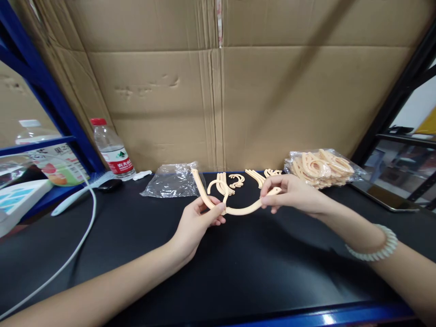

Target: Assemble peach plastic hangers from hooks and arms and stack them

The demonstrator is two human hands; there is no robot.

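Between my hands is a beige plastic folding hanger, held above the black tabletop with its two curved arms spread and its hook upward. My left hand pinches it at the middle joint, thumb in front, near the base of the hook. Toward the far end of the right arm, my right hand grips with thumb and fingers. Behind the hanger lie loose beige hanger arms, small hooks, more arms and more hooks, in separate groups.
A crumpled clear plastic bag lies behind my left hand. At the back right sits a bag of beige hanger parts, near a phone-like flat device. A red-capped water bottle, a brush and a white cable are left.
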